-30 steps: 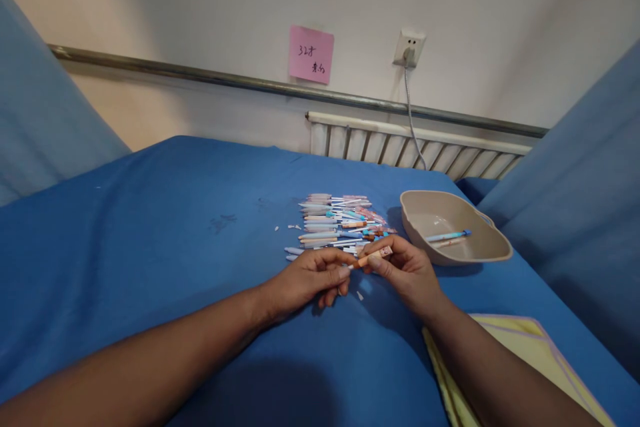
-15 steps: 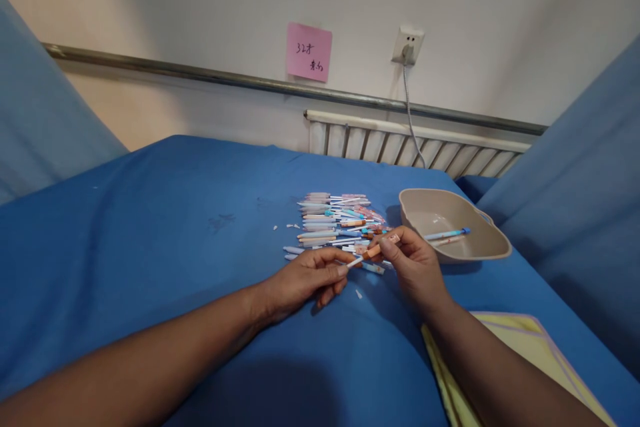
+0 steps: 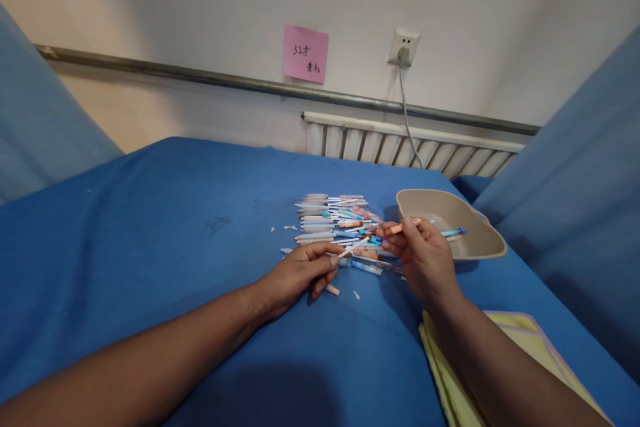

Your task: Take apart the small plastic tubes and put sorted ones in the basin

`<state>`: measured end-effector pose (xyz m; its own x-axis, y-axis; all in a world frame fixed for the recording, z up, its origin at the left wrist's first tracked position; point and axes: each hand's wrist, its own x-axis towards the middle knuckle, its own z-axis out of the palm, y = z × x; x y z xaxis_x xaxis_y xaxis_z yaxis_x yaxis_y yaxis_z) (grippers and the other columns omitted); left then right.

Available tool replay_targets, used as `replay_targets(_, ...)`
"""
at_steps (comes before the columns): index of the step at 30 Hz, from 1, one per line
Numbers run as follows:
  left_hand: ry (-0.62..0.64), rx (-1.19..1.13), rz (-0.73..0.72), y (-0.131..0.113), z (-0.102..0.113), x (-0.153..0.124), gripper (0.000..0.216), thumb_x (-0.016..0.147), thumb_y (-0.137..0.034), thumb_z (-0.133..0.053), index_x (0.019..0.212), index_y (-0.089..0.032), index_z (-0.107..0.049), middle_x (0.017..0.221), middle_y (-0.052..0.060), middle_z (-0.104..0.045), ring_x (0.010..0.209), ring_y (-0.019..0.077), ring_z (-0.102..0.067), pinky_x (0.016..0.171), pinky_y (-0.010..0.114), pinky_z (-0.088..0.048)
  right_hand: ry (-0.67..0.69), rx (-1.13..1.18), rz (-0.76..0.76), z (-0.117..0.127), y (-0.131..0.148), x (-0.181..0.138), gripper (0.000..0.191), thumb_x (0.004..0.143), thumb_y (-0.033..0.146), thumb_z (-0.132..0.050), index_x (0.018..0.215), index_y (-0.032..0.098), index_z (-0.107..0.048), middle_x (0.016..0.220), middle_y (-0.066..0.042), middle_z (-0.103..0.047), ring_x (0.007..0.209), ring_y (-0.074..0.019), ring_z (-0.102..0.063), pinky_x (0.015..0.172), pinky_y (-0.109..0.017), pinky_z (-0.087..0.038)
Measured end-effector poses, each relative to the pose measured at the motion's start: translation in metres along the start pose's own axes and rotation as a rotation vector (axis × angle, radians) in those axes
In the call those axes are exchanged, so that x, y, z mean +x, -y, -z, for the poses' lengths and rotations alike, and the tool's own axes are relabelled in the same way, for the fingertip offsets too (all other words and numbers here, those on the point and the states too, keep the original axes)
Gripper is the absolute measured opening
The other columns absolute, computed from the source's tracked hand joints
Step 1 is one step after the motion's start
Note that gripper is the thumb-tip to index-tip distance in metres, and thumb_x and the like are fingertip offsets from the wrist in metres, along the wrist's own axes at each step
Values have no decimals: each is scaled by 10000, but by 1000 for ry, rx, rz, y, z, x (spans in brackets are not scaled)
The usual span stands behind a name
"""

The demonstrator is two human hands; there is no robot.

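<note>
My left hand [image 3: 300, 271] is closed, pinching a thin white pen refill [image 3: 356, 246] that points up to the right. Below its fingers a short peach-coloured end [image 3: 332, 289] sticks out; whether the hand grips that too is hidden. Between thumb and fingers of my right hand [image 3: 428, 255] is an orange pen barrel [image 3: 393, 230], apart from the refill. Behind both hands lies a row of pens and pen parts [image 3: 316, 227], grey, blue, peach and pink, with white refills among them. A tiny white tip [image 3: 357, 295] rests in front of the pile.
A beige basin [image 3: 483, 248] with a blue pen [image 3: 454, 232] in it stands at the right. Nearer lies a folded yellow cloth [image 3: 525, 340]. Small white bits [image 3: 290, 227] are left of the pile. A radiator [image 3: 370, 140] and a plugged socket [image 3: 404, 47] are behind the blue-covered table [image 3: 150, 233].
The orange barrel has come off the white refill: my right hand has drawn it away to the right and up. My left hand stays nearly in place with the refill.
</note>
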<state>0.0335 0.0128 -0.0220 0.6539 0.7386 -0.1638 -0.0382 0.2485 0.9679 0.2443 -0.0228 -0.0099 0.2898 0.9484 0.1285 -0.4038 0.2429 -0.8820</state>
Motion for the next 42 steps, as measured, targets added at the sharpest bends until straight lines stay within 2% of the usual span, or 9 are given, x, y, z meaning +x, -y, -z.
replay_targets(4,-16,35,-14,-1,4,2,317,818,-352,-624,1045,-133,-594,561,-64,-505,384,50,-379,405,191,-313,138,-183,-31,1,-7,1,298,806,475,-638,835,182,-593,606,47,-569,504,-86,-548,492,-199,-460)
replay_targets(8,-21,67,-24,-2,6,3,305,838,-348,-609,1052,-132,-590,588,-58,-518,391,44,-396,418,187,-320,253,-352,-67,1,-11,0,335,803,488,-620,929,177,-609,544,68,-488,456,-77,-430,443,-194,-355)
replay_targets(14,-41,75,-14,-1,5,2,310,819,-350,-627,1038,-136,-578,601,-60,-526,379,41,-400,407,186,-316,163,-292,-55,2,-9,-1,274,777,428,-660,755,183,-540,472,78,-449,431,-70,-354,433,-195,-270)
replay_targets(18,-35,82,-19,1,4,2,321,813,-365,-632,1032,-135,-583,583,-64,-518,377,38,-391,415,186,-327,146,-204,-52,5,-11,0,243,797,399,-653,760,182,-552,467,78,-455,438,-68,-349,449,-197,-264)
replay_targets(22,-1,96,-42,2,4,1,321,823,-371,-618,1036,-132,-591,565,-75,-506,379,36,-384,491,216,-419,139,-262,-34,5,-11,1,247,793,402,-659,748,183,-554,459,83,-436,432,-66,-330,440,-197,-245)
replay_targets(25,23,128,-60,1,2,0,302,837,-364,-599,1037,-137,-595,550,-88,-488,378,34,-381,566,247,-472,159,-368,-5,2,-9,-1,261,776,419,-665,730,186,-559,482,78,-436,443,-74,-343,448,-203,-262)
replay_targets(30,70,319,1,-2,-1,-4,345,861,-425,-556,1060,-147,-598,604,-53,-530,397,45,-402,408,167,-330,351,-568,72,-1,-13,-9,191,784,355,-661,716,192,-588,536,59,-458,487,-93,-394,474,-224,-287)
replay_targets(33,94,357,5,-3,-3,-6,359,867,-440,-545,1079,-153,-579,647,-37,-561,416,52,-422,399,162,-334,436,-608,69,0,-17,-12,136,808,324,-641,761,201,-607,550,51,-497,504,-102,-448,489,-227,-330)
replay_targets(42,114,380,15,-4,-6,-7,341,872,-425,-542,1077,-157,-589,659,-29,-578,427,55,-428,407,162,-333,502,-643,51,0,-19,-15,106,820,314,-634,807,209,-632,639,23,-611,574,-127,-557,543,-243,-418)
